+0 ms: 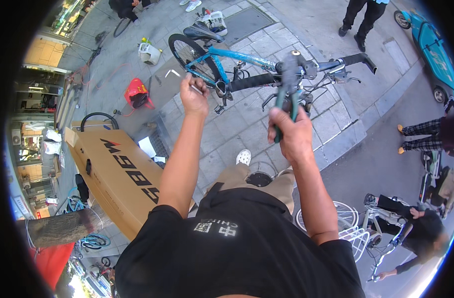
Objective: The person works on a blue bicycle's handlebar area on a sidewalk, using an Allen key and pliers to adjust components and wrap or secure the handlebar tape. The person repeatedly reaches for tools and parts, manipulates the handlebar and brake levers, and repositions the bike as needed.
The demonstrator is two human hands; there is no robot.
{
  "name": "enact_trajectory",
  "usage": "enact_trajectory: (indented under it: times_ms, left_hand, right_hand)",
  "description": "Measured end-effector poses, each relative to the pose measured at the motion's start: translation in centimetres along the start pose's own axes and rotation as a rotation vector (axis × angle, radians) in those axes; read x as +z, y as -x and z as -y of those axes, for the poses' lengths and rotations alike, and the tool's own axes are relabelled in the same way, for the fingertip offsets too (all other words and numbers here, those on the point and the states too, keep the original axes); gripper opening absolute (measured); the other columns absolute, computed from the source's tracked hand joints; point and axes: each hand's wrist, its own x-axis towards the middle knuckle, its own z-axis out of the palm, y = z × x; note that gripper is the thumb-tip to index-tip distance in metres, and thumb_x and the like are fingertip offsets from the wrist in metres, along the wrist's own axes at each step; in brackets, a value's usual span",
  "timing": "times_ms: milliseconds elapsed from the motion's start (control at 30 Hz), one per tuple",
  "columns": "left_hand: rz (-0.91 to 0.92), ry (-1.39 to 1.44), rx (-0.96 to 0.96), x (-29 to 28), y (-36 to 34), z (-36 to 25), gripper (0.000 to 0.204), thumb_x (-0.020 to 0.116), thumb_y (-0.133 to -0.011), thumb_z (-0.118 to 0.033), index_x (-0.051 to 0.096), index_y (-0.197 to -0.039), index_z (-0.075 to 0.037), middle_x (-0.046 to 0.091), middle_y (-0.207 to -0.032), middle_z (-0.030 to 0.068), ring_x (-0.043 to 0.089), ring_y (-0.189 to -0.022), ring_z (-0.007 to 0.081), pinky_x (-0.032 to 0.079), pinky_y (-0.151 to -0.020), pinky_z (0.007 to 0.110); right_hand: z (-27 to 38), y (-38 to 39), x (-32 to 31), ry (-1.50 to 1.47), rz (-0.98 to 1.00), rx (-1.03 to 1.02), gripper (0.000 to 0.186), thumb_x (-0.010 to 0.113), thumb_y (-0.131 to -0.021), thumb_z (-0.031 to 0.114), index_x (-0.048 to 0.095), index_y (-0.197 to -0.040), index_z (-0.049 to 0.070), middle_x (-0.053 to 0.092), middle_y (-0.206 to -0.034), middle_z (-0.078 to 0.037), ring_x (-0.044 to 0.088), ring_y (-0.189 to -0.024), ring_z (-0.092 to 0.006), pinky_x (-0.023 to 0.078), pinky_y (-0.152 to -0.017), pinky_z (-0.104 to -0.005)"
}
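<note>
**Both hands up at the blue bicycle's handlebar**

At your far left a long brown cardboard box (118, 174) lay on the pavement, with a red tool bag (137, 93) beyond it on the paving stones.

Your left hand (193, 97) was raised in front of you, its fingers (189, 84) closed into a fist around a thin silvery tool (196, 89); what kind of tool it was could not be told at this size. That hand sat just beside the rear part of the blue bicycle (237, 57), near the frame below the black saddle (201, 33).

Moving right, your right hand (290, 133) was held higher and closer to you, fingers (281, 130) wrapped tight around the green handles of a plier-like tool (286, 102). The tool's head pointed up at the middle of the black handlebar (306, 69), and seemed to meet the stem there, though contact was hard to confirm.

The bicycle stood across the paving stones ahead of you, handlebar toward the right.

At the far right, other people (420, 226) were near a white bicycle (353, 223) by the kerb.
</note>
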Motion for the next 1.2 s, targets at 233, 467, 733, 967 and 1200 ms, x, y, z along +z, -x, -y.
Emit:
enact_trajectory:
  times_ms: [233, 467, 733, 967, 1200]
  left_hand:
    - [-0.345, 0.043, -0.186, -8.5, 6.4, 1.0, 0.036, 0.061, -0.100, -0.048, 0.043, -0.084, -0.022, 0.045, -0.075, -0.0007, 0.046, -0.065, 0.0186, 0.030, -0.051, 0.035]
    - [-0.369, 0.041, -0.198, -11.8, 9.4, -0.3, 0.035, 0.061, -0.101, -0.047, 0.045, -0.082, -0.022, 0.044, -0.073, -0.0014, 0.044, -0.063, 0.0183, 0.030, -0.051, 0.034]
    - [-0.282, -0.025, -0.153, -11.9, 9.3, -2.6, 0.034, 0.061, -0.102, -0.048, 0.047, -0.086, -0.021, 0.049, -0.076, -0.0001, 0.046, -0.062, 0.0173, 0.031, -0.050, 0.033]
    - [-0.008, -0.093, -0.002, -3.7, 5.2, -5.5, 0.037, 0.063, -0.108, -0.049, 0.060, -0.095, -0.014, 0.063, -0.086, 0.0036, 0.051, -0.064, 0.0132, 0.035, -0.051, 0.030]
    - [0.392, -0.646, 0.202, 6.6, 5.4, -7.5, 0.033, 0.080, -0.105, -0.032, 0.076, -0.119, -0.002, 0.076, -0.105, 0.0057, 0.053, -0.070, 0.0042, 0.038, -0.056, 0.024]
  right_hand:
    - [-2.7, 0.5, 4.7, 0.223, 0.124, 0.290, 0.034, 0.078, -0.102, 0.021, 0.054, -0.113, -0.001, 0.064, -0.074, -0.008, 0.059, -0.052, -0.0159, 0.048, -0.044, -0.0337]
    - [0.7, -1.3, 3.7, -0.381, -0.424, -0.281, 0.026, 0.072, -0.104, 0.021, 0.057, -0.092, 0.004, 0.059, -0.071, -0.005, 0.059, -0.053, -0.0155, 0.046, -0.043, -0.0338]
    - [1.4, 0.8, 3.4, -0.076, -0.143, -0.115, 0.028, 0.076, -0.105, 0.019, 0.052, -0.108, 0.006, 0.063, -0.075, -0.006, 0.060, -0.052, -0.0136, 0.041, -0.042, -0.0281]
    - [-6.5, 4.7, -0.3, 0.531, 0.261, 0.168, 0.033, 0.080, -0.099, 0.018, 0.061, -0.118, -0.001, 0.067, -0.075, -0.003, 0.065, -0.058, -0.0111, 0.050, -0.051, -0.0320]
    - [-12.4, 1.1, -4.3, 0.690, 0.202, 0.313, 0.029, 0.078, -0.097, 0.021, 0.072, -0.112, -0.002, 0.071, -0.082, -0.007, 0.067, -0.071, -0.0145, 0.054, -0.068, -0.0340]
